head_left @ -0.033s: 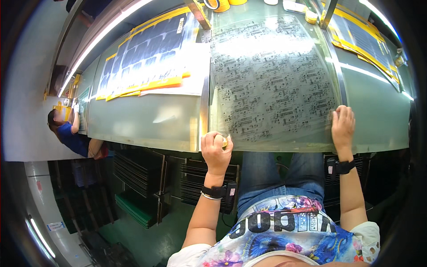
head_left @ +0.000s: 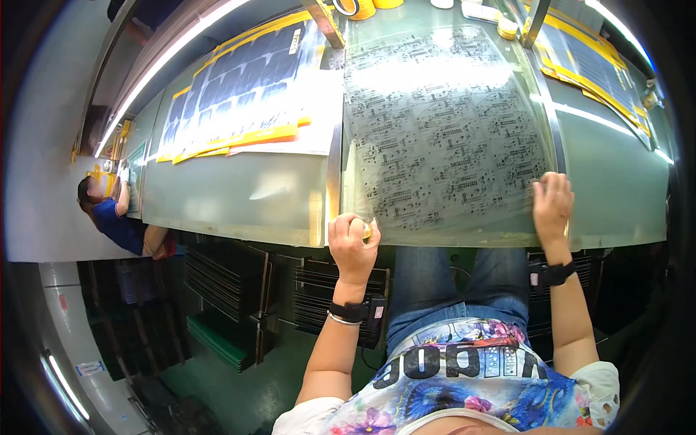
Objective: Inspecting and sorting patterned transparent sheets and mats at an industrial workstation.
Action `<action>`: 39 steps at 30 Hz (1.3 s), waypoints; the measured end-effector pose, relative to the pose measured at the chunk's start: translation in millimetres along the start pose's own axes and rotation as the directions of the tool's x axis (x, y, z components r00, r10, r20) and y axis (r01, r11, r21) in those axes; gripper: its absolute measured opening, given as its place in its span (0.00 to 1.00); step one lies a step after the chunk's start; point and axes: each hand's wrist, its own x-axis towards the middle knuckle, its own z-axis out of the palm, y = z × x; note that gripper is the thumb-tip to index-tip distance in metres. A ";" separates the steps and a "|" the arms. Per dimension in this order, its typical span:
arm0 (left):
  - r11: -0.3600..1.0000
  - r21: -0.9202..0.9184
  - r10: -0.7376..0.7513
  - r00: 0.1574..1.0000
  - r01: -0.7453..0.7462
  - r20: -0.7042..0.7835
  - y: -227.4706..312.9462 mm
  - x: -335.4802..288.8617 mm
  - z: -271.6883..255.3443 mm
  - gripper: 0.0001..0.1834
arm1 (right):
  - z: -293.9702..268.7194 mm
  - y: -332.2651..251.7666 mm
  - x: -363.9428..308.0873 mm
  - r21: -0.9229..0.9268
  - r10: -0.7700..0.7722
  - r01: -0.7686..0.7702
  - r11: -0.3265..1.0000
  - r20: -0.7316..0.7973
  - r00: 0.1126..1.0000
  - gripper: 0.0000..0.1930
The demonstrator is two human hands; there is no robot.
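A clear film sheet [head_left: 453, 156] with dense black circuit patterns lies flat on the glass-like tabletop before me. My left hand [head_left: 353, 246] is closed at the sheet's near left corner, fingers curled around a small yellow roll of tape [head_left: 366, 232] that is mostly hidden. My right hand [head_left: 554, 206] rests at the near right corner with its thumb apart from the bent fingers. The fingertips touch the sheet's edge, and nothing shows in them.
Dark patterned films [head_left: 250, 83] edged with yellow tape lie on the left, another film stack [head_left: 594, 61] on the right. Metal posts [head_left: 323, 25] rise at the back, near yellow tape rolls [head_left: 507, 29]. Racks of dark panels [head_left: 225, 279] stand below. Another person [head_left: 119, 221] works far left.
My right hand has shifted slightly left along the sheet's near right corner. My left hand and the film sheet have not visibly moved.
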 end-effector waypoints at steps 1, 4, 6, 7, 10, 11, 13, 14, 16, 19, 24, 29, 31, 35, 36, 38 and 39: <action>1.000 -0.007 0.008 1.000 -0.008 -0.007 0.9 0.6 -0.7 0.13 | -4.1 -24.9 -0.4 -0.038 -0.067 0.067 0.997 -0.002 0.998 0.08; 1.000 -0.018 0.004 1.000 -0.004 -0.011 -3.5 -3.9 2.4 0.13 | 15.1 -106.9 -6.2 0.250 -0.284 0.247 0.936 0.126 0.951 0.10; 0.999 -0.042 0.008 1.000 -0.008 -0.003 -2.5 -2.4 6.4 0.13 | 33.4 -157.5 -14.7 0.314 -0.463 0.405 0.859 0.139 0.875 0.09; 0.999 -0.049 0.003 1.000 -0.003 0.011 -3.8 -2.9 5.5 0.13 | 40.4 -180.6 -19.1 0.373 -0.529 0.439 0.818 0.187 0.827 0.09; 0.991 -0.131 0.008 0.996 0.004 0.091 -0.9 2.3 -4.8 0.13 | 61.0 -216.4 -25.1 0.484 -0.550 0.417 0.769 0.169 0.818 0.07; 0.992 -0.128 0.003 0.996 0.008 0.085 -4.4 1.8 -7.6 0.13 | 64.9 -223.6 -24.7 0.502 -0.511 0.358 0.788 0.205 0.835 0.06; 0.979 -0.202 0.049 0.984 -0.014 0.171 -12.4 0.8 -13.9 0.13 | 69.1 -230.3 -23.3 0.514 -0.475 0.304 0.802 0.241 0.846 0.04; 0.979 -0.205 0.046 0.985 -0.012 0.165 -14.8 0.9 -16.3 0.13 | 69.4 -231.1 -21.1 0.523 -0.459 0.268 0.809 0.279 0.843 0.03; 0.961 -0.277 0.061 0.971 0.005 0.231 -18.8 1.6 -21.2 0.11 | 70.0 -233.4 -16.2 0.526 -0.445 0.236 0.817 0.314 0.839 0.02; 0.936 -0.353 0.100 0.956 0.003 0.275 -23.3 4.5 -25.9 0.10 | 65.6 -241.7 -4.8 0.396 -0.362 0.162 0.904 0.503 0.785 0.03; 0.899 -0.435 0.117 0.933 0.046 0.341 -27.3 6.3 -28.3 0.09 | 50.9 -251.7 14.0 0.242 -0.214 0.029 0.970 0.789 0.577 0.12; 0.755 -0.620 0.098 0.899 0.213 0.427 -24.4 8.8 -44.3 0.06 | 61.9 -250.9 3.4 0.232 -0.186 0.036 0.972 0.664 0.724 0.05; 0.727 -0.632 0.005 0.919 0.268 0.395 -21.1 9.3 -48.3 0.04 | 62.4 -245.0 3.4 0.258 -0.209 0.033 0.966 0.696 0.687 0.04; 0.691 -0.694 -0.005 0.961 0.202 0.275 5.4 -3.8 -38.0 0.03 | 54.8 -217.0 -19.1 0.587 -0.451 0.176 0.790 0.361 0.816 0.11; 0.671 -0.701 0.019 0.940 0.241 0.341 10.3 -11.2 -33.3 0.03 | 46.3 -204.7 -24.8 0.609 -0.547 0.299 0.735 0.272 0.792 0.12; 0.741 -0.643 0.056 0.936 0.194 0.347 17.4 -22.3 -23.2 0.04 | 22.4 -168.6 -34.2 0.597 -0.703 0.524 0.608 0.099 0.704 0.28; 0.813 -0.566 0.084 0.935 0.136 0.345 15.7 -28.3 -15.1 0.05 | 15.0 -141.2 -42.7 0.538 -0.706 0.538 0.649 0.163 0.689 0.31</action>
